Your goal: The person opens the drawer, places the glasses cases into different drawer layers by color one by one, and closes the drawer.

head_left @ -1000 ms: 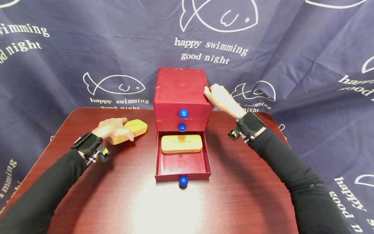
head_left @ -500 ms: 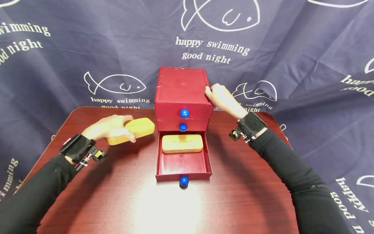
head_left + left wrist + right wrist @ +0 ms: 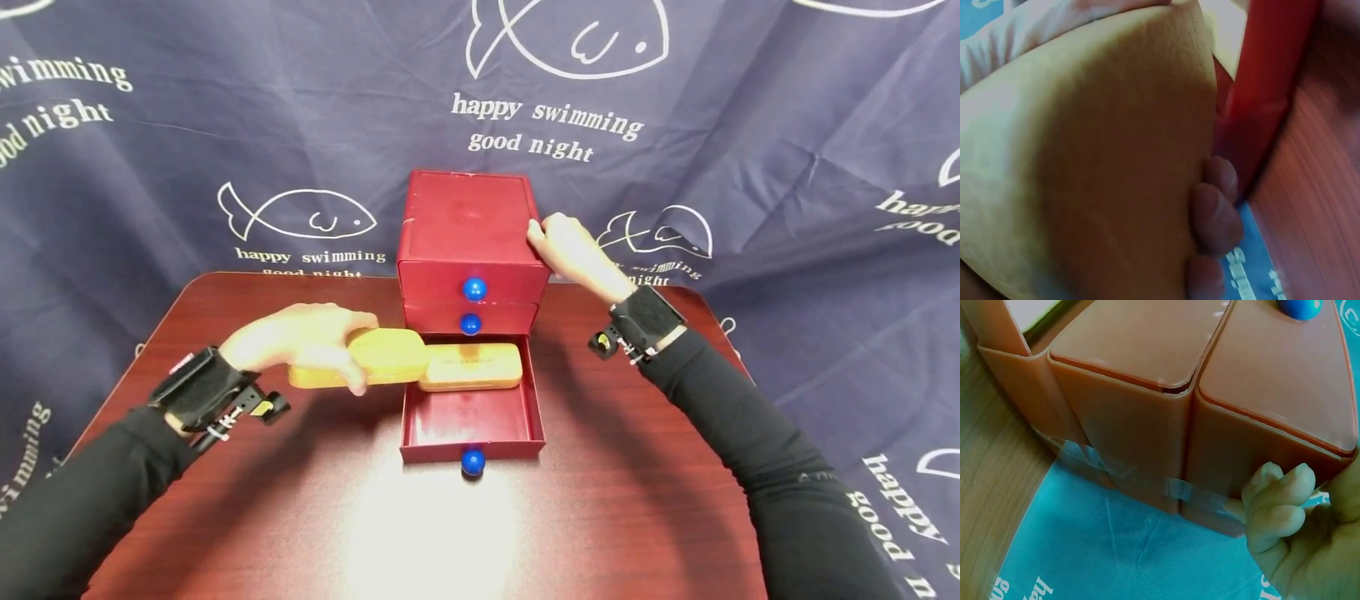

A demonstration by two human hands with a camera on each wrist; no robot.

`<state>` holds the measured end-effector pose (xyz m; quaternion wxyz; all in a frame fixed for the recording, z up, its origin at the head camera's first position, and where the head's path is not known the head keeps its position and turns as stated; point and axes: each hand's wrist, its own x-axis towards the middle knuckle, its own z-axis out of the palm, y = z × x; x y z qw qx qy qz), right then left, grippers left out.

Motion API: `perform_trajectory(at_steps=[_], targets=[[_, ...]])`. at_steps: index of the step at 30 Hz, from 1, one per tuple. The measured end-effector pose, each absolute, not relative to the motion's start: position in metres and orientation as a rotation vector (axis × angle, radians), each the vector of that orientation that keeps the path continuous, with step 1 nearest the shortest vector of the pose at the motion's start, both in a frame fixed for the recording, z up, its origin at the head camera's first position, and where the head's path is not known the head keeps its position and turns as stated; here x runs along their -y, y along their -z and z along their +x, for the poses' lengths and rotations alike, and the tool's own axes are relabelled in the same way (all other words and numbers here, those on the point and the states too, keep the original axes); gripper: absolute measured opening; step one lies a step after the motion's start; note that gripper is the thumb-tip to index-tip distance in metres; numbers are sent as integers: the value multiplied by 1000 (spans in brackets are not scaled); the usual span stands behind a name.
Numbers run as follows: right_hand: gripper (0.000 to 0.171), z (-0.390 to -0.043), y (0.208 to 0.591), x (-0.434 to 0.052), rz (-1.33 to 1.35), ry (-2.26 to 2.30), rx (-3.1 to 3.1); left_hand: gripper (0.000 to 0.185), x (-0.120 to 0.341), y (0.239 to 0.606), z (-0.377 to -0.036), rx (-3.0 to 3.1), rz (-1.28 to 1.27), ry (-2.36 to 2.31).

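A red three-drawer box (image 3: 468, 225) stands at the back of the table, each drawer with a blue knob. Its bottom drawer (image 3: 471, 417) is pulled out, and one yellow case (image 3: 476, 367) lies in its rear half. My left hand (image 3: 300, 343) grips a second yellow case (image 3: 375, 360) (image 3: 1085, 169) and holds it at the drawer's left wall, its tip overlapping the case inside. My right hand (image 3: 566, 250) holds the box's upper right side; in the right wrist view its fingers (image 3: 1279, 503) curl against the box wall (image 3: 1147, 425).
The dark red table (image 3: 600, 500) stretches in front of the drawer. A navy cloth with fish drawings (image 3: 225, 125) hangs behind and drapes past the table's sides. The open drawer's blue knob (image 3: 472, 461) points toward me.
My left hand has lifted the yellow case from the table on the left and carried it rightward to the open drawer's left edge. The right hand has stayed on the box.
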<state>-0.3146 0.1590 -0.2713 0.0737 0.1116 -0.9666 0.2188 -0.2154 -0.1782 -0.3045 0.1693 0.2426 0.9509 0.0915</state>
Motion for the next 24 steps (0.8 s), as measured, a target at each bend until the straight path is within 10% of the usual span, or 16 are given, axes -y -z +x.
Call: perform_trajectory(at_steps=[24], targets=[[46,-313,271,-158,317,-645,2896,70,72,326,-216,-2487,863,-29]])
